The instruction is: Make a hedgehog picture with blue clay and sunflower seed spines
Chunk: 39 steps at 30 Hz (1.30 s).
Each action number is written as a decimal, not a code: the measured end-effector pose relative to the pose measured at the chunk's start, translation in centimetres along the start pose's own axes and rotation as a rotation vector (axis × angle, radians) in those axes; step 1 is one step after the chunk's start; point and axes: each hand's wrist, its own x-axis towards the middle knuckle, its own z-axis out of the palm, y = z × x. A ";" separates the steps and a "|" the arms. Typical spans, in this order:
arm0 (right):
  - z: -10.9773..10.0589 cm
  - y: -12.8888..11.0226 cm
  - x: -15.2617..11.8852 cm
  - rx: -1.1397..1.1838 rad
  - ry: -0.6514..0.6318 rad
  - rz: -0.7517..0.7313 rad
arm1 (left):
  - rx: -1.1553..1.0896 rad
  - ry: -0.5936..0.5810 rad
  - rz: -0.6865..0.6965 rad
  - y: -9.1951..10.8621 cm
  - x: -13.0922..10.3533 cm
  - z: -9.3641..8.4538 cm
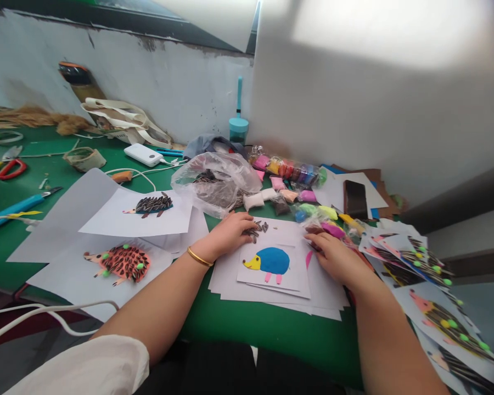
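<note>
A clear bag (226, 170) holds dark seeds (212, 192); the left hand (231, 233) bends over loose seeds (264, 226), but its grip and the right hand's (331, 257) I cannot tell.

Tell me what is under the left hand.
Dark striped seeds show just past the fingertips of the left hand, on white paper. The hand covers whatever lies directly beneath it, so whether more seeds are there cannot be told.

Behind the green surface (214, 323) ran a scuffed white wall (168, 82) with chipped paint, topped by a dark window frame (115, 21). Behind the surface's right half rose a plain pale wall (346, 99), brightly lit high up.
</note>
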 end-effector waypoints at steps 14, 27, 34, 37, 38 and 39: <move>-1.0 -1.3 -1.1 0.018 -0.186 -0.073 | 0.010 0.003 -0.011 0.0 0.0 0.1; -4.4 0.1 -4.7 -0.113 -0.193 0.180 | -0.010 0.038 -0.008 -0.1 -0.1 0.2; -3.2 -2.5 -1.6 -0.293 0.009 0.123 | -0.053 0.113 -0.034 0.0 0.1 0.4; -2.7 -5.9 0.1 -0.234 0.055 0.030 | -0.065 0.131 -0.031 -0.1 0.1 0.6; -2.6 -7.2 0.8 -0.183 0.033 -0.020 | -0.065 0.134 -0.029 -0.1 0.1 0.7; -2.6 -8.5 1.5 -0.135 0.004 -0.075 | -0.064 0.134 -0.027 -0.2 0.1 0.7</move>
